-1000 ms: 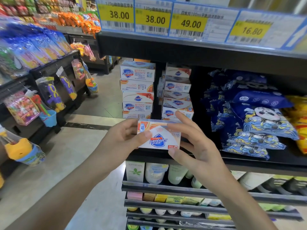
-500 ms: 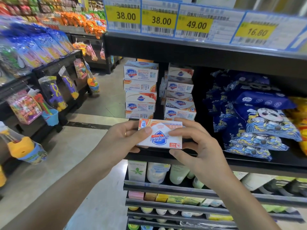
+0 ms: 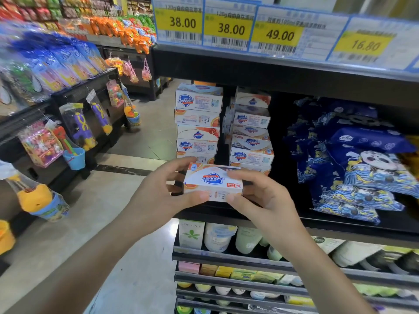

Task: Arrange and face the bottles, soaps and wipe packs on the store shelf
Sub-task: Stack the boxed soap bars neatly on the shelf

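At the front edge of the dark store shelf [image 3: 340, 225], both hands hold one soap box [image 3: 213, 182] between them. The left hand [image 3: 163, 196] grasps the box's left end, thumb under the lower front edge and fingers curled over the top. The right hand [image 3: 269, 200] grasps the right end the same way, its index finger lying along the upper edge and its thumb pressed to the lower front. The box sits level in the air, its blue shield logo turned upside down toward the camera, and it hangs just in front of the gap between two piles of soap.

Behind it, the left stack of soap boxes [image 3: 197, 123] rises five or six high, fairly square, with the faces turned different ways. The right stack of soap boxes [image 3: 251, 134] stands just beside it and looks more crooked, several boxes twisted out of line. Well to the right on the same shelf lies a heap of dark blue wipe packs [image 3: 362, 173] with a panda print, slumped on one another and tilted forward.

Above the shelf, a strip of yellow price tags [image 3: 231, 28] reads 38.00, 38.00, 49.00 and 16.80. Below the hands, the next shelf down carries pale bottles [image 3: 217, 239] and a white carton with a green leaf, and lower rows hold small coloured bars. Across the aisle to the left, a rack of bagged toys [image 3: 74, 130] hangs over the grey floor [image 3: 68, 223].
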`<state>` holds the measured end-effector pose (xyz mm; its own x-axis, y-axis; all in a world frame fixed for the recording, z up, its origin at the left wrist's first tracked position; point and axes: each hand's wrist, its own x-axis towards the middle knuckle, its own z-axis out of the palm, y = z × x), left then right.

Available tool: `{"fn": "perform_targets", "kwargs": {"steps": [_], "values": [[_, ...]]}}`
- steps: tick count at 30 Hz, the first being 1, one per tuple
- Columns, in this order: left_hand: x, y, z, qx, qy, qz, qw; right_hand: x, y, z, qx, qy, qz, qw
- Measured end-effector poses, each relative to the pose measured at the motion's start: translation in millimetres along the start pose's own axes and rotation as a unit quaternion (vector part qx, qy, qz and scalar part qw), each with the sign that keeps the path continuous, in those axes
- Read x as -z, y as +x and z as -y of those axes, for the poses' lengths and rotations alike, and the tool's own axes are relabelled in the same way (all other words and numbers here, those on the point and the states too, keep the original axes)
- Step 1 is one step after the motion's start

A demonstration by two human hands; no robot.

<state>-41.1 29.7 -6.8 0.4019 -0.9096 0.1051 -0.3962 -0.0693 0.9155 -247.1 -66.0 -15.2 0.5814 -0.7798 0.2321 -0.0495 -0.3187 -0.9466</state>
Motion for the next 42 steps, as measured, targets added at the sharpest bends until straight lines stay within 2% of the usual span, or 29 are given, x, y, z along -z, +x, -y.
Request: {"fn": "perform_targets", "kwargs": {"steps": [2,5,7,11,17,24,39,42], "values": [[1.6,1.6,5.2,0.01,0.012,-0.018,1.0,-1.1,1.0,-3.1,-0.002,-0.04,-0.001,0.999],[6.7,5.2,15.2,0.024,0.056,-0.053,0.997,0.8,2.6,-16.7,-0.006,-0.186,0.0,0.983],[10.1,7.9,20.6,0.042,0.063,-0.073,0.994,0.7,2.6,-28.5,0.013,-0.263,-0.003,0.965],[8.7,13.4,31.1,0.07,0.06,-0.09,0.992,-5.6,4.2,-43.4,0.069,-0.341,-0.003,0.938],[1.5,27.6,36.0,0.091,0.024,-0.095,0.991,-7.3,3.2,-47.5,0.079,-0.368,0.0,0.926],[-5.5,40.7,36.0,0.078,-0.011,-0.097,0.992,-9.1,1.4,-48.2,0.088,-0.377,-0.014,0.922],[-13.3,39.6,36.3,0.072,0.008,-0.11,0.991,-10.4,0.3,-47.0,0.085,-0.385,-0.017,0.919],[-12.3,35.8,36.9,0.084,0.024,-0.112,0.99,-8.0,1.2,-48.8,0.086,-0.362,-0.014,0.928]]}}
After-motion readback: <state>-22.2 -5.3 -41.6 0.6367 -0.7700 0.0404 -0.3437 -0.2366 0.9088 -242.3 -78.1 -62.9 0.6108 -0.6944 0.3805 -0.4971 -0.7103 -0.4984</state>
